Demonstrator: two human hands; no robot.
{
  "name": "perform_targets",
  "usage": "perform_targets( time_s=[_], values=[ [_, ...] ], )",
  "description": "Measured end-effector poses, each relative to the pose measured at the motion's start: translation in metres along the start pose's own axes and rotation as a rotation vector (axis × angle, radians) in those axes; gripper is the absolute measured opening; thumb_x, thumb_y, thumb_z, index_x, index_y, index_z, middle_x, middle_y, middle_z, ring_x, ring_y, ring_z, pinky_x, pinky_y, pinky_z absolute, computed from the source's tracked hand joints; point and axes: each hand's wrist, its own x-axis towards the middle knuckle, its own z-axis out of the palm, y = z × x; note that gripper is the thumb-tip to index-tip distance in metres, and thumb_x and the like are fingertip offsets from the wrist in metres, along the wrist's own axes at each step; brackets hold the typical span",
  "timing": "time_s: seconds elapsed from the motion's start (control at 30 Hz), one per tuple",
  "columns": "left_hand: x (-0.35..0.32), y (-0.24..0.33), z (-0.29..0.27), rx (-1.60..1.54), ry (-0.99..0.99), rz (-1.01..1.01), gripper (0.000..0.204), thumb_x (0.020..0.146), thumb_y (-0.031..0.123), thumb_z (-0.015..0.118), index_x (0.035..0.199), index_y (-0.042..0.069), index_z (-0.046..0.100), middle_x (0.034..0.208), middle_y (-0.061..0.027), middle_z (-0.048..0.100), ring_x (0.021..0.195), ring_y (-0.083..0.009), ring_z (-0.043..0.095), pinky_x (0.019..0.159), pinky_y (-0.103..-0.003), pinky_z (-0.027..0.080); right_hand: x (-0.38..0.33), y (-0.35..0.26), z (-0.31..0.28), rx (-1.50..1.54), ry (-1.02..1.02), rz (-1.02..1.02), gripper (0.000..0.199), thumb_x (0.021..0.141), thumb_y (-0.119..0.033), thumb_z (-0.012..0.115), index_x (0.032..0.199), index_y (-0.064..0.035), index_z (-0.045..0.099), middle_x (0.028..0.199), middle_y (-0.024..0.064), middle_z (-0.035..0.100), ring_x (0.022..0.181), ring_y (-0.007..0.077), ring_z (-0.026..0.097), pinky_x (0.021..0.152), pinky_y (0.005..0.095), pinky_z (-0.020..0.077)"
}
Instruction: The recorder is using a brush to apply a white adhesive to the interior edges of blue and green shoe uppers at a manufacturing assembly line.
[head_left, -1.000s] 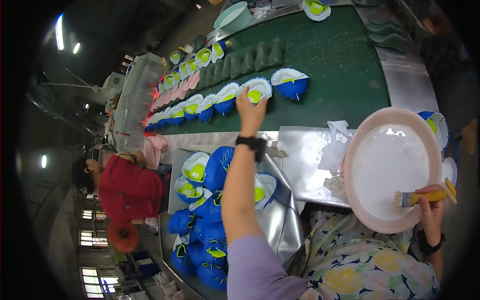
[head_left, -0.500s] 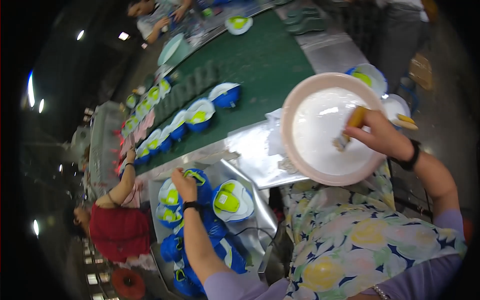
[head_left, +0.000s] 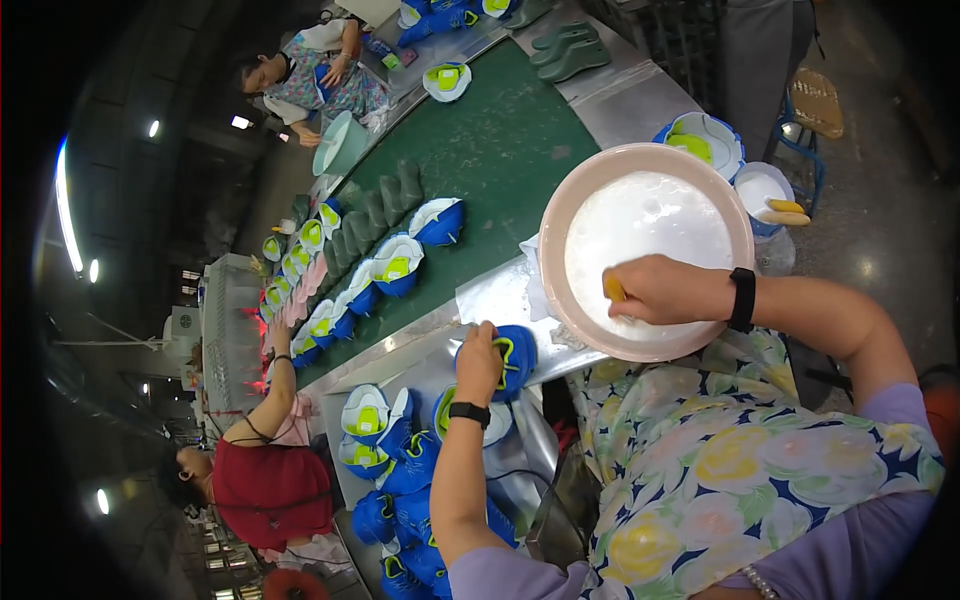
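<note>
My left hand [head_left: 480, 362] grips a blue shoe upper [head_left: 518, 360] with lime-green edging, just above the metal tray's far right corner. In my right hand [head_left: 662, 288] is a brush [head_left: 613, 288] with a yellow handle, its bristles hidden below the fist. That hand is over the pink basin [head_left: 552, 250], low against the white liquid [head_left: 650, 215] inside it. Left of and below my left hand, several more blue uppers with white and lime-green insides [head_left: 366, 412] lie piled in the tray.
A green conveyor belt [head_left: 520, 130] carries a row of blue uppers [head_left: 397, 262] and dark green shoe lasts [head_left: 400, 192]. A person in red [head_left: 270, 480] reaches over its left end; another person [head_left: 325, 75] sits across. A small white tub [head_left: 765, 190] with brushes stands right of the basin.
My left hand has lifted a blue upper from the pile and moved right, toward the basin. The brush in my right hand has moved left and lower over the white liquid.
</note>
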Motion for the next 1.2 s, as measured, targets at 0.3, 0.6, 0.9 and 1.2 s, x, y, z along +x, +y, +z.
perform_targets(
  time_s=[0.3, 0.6, 0.9, 1.2],
  values=[
    [0.022, 0.034, -0.093, -1.574, -0.005, -0.173, 0.064, 0.094, 0.048, 0.055, 0.145, 0.012, 0.04, 0.134, -0.0149, 0.056, 0.119, -0.0334, 0.059, 0.099, -0.053, 0.05, -0.005, 0.03, -0.067, -0.013, 0.313, -0.027, 0.024, 0.086, -0.021, 0.066, 0.098, -0.0006, 0.062, 0.088, 0.0197, 0.067, 0.081, 0.035, 0.065, 0.073, 0.0411, 0.0497],
    [0.049, 0.115, -0.046, -1.58, -0.339, -0.075, 0.059, 0.097, 0.048, 0.045, 0.144, 0.012, 0.041, 0.137, -0.0128, 0.054, 0.12, -0.0305, 0.058, 0.1, -0.05, 0.05, 0.014, -0.004, -0.09, 0.206, 0.392, -0.342, 0.024, 0.089, -0.023, 0.065, 0.092, 0.0002, 0.058, 0.083, 0.0175, 0.067, 0.078, 0.0341, 0.067, 0.069, 0.0404, 0.0497],
    [0.028, 0.157, -0.032, -1.727, 0.268, -0.062, 0.06, 0.098, 0.043, 0.051, 0.147, 0.01, 0.036, 0.143, -0.0131, 0.048, 0.125, -0.0294, 0.054, 0.104, -0.049, 0.046, -0.001, 0.003, -0.063, 0.214, 0.642, 0.017, 0.031, 0.086, -0.027, 0.071, 0.085, 0.0035, 0.063, 0.071, 0.0171, 0.066, 0.061, 0.0268, 0.065, 0.057, 0.0322, 0.0496],
    [0.034, 0.107, 0.011, -1.033, 0.536, 0.113, 0.065, 0.091, 0.022, 0.066, 0.144, 0.002, 0.035, 0.138, -0.0148, 0.049, 0.123, -0.0267, 0.053, 0.105, -0.039, 0.043, -0.002, 0.003, -0.033, 0.55, 0.54, 0.235, 0.037, 0.085, -0.027, 0.066, 0.09, 0.0095, 0.063, 0.076, 0.0196, 0.069, 0.065, 0.0241, 0.07, 0.059, 0.0315, 0.0551]
  ],
)
